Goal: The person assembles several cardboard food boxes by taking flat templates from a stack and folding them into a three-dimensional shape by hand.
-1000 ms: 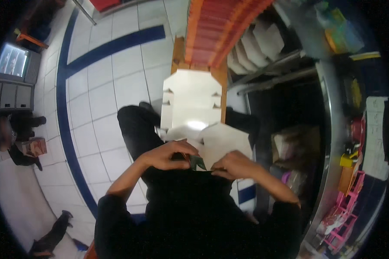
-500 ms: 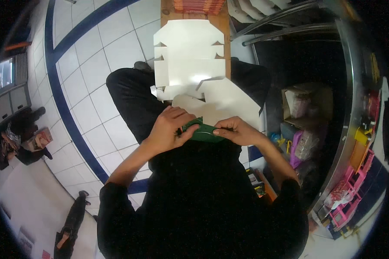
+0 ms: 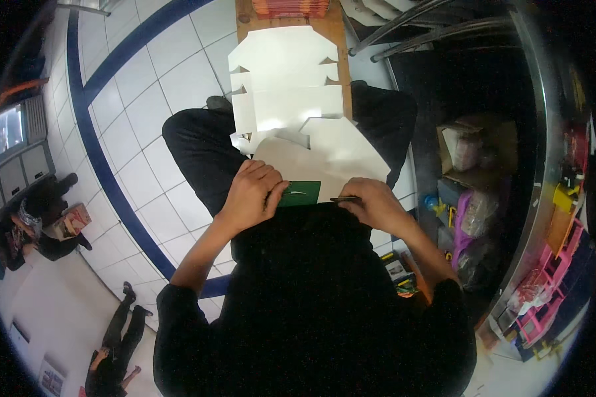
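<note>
Close to my body, my left hand (image 3: pixel 253 193) is closed on the right-angled green card (image 3: pixel 302 192), pinching its left side between thumb and fingers. A small pale curved mark shows on the card. Just to the right, my right hand (image 3: pixel 371 202) is closed on a thin dark strip (image 3: pixel 344 199) whose exact kind I cannot make out. A gap separates the strip from the card. Beyond both hands lies an unfolded white cardboard box blank (image 3: pixel 290 99), notched along its sides, its near flaps reaching over my lap.
A wooden bench (image 3: pixel 346 73) lies under the blank, with a red-orange stack (image 3: pixel 291 8) at its far end. On the right are a cardboard box (image 3: pixel 500 149), a metal-edged counter (image 3: pixel 543 132) and a pink rack (image 3: pixel 543 298). Other people (image 3: pixel 112 337) are at the left.
My right hand has come away from the green card, moved slightly right, and now pinches the thin dark strip. The green card, tilted and partly covered before, now shows flatter in my left hand.
</note>
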A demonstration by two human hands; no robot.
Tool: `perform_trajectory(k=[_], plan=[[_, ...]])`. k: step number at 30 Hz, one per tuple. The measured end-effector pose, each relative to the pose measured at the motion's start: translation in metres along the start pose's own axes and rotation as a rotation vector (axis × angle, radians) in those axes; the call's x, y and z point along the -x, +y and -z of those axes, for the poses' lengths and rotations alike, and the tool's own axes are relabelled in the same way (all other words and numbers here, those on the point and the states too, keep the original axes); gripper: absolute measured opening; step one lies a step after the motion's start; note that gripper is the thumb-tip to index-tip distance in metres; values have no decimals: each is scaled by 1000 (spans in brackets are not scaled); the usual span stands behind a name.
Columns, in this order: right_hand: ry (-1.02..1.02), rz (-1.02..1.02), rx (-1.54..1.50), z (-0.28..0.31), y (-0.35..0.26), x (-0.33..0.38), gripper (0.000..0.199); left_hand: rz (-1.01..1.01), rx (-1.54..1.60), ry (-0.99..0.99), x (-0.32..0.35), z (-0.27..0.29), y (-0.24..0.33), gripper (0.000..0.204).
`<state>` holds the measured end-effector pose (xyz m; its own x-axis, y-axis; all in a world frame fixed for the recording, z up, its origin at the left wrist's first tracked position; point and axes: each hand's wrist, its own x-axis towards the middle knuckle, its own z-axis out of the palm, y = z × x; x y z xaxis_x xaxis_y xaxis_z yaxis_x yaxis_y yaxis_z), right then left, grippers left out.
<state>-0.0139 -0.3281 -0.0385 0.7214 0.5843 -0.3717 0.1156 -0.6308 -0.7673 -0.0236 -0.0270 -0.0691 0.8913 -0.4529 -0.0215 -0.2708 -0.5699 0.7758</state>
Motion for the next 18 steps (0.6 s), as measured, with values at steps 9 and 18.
perform_trajectory(k=[9,18], plan=[[12,46,182,27,-53,-22,15,-221,-74,-78,-24,11,51,8],[414,578,526,93,-125,-50,56,-130,-296,249,-66,93,115,8]])
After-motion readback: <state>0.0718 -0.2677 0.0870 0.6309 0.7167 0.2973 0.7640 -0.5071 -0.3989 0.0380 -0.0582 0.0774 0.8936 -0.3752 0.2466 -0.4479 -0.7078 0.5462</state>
